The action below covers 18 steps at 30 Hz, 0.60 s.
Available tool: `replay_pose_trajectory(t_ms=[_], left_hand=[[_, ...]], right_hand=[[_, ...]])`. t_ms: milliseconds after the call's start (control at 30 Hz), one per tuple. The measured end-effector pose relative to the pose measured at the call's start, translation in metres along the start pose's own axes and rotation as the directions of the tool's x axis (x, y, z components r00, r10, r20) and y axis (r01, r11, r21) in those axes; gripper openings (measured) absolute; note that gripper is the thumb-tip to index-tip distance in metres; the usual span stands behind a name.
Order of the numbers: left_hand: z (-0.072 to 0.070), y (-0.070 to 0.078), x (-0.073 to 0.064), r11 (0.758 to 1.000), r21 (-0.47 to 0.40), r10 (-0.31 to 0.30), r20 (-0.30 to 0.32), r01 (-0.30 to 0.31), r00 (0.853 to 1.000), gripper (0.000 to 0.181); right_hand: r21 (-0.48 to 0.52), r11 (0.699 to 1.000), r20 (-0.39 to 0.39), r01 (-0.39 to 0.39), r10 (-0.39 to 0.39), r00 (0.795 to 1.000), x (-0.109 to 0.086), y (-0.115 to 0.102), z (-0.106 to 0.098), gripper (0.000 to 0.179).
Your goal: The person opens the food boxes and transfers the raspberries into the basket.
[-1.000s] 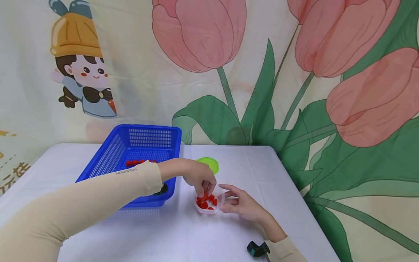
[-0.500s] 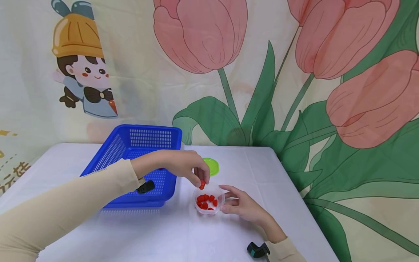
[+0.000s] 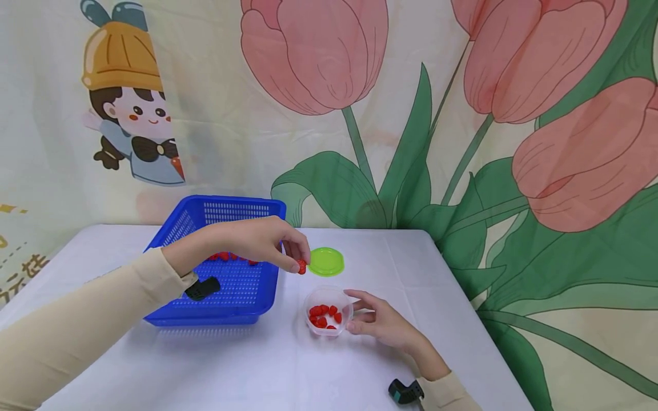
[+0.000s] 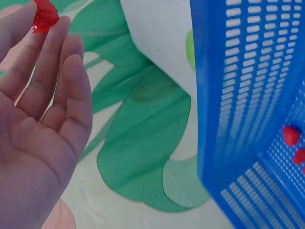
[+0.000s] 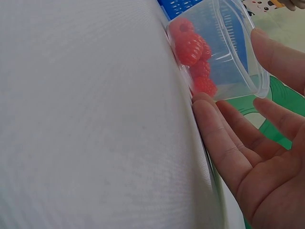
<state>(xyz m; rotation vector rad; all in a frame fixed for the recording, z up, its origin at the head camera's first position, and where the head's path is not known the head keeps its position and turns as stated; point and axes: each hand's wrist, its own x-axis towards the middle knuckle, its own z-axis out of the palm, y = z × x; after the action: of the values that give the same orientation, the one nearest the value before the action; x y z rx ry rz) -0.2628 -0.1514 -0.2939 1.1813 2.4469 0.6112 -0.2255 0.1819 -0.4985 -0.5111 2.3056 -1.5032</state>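
Note:
My left hand (image 3: 262, 242) pinches a red raspberry (image 3: 301, 266) between thumb and fingertips. It hangs over the right rim of the blue basket (image 3: 259, 311), left of the green lid (image 3: 326, 262). In the left wrist view the raspberry (image 4: 46, 16) shows between the fingertips. A small clear plastic container (image 3: 329, 297) stands on the table with several raspberries (image 3: 321, 322) on its bottom. My right hand (image 3: 382, 322) rests its spread, fairly straight fingers against the container's right side. In the right wrist view the raspberries (image 5: 189, 47) show through the container wall (image 5: 228, 71).
More raspberries (image 3: 224, 256) lie in the blue basket, partly hidden by the left forearm. The white-covered table (image 3: 257, 365) ends at the back against a cloth (image 3: 221, 131) printed with tulips. A black wrist device (image 3: 405, 391) sits at the right cuff.
My left hand has lifted out of the clear container with a raspberry and moved up and left towards the basket. The green lid shows fully now. My right hand has stayed at the container.

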Motion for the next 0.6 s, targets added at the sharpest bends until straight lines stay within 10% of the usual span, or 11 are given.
replay_pose_trajectory(t_ms=[600], left_hand=[[-0.029, -0.099, -0.049, 0.965, 0.072, -0.228, -0.255, 0.254, 0.940, 0.018]], right_hand=[[-0.005, 1.000, -0.002, 0.007, -0.007, 1.000, 0.000, 0.001, -0.001, 0.074]])
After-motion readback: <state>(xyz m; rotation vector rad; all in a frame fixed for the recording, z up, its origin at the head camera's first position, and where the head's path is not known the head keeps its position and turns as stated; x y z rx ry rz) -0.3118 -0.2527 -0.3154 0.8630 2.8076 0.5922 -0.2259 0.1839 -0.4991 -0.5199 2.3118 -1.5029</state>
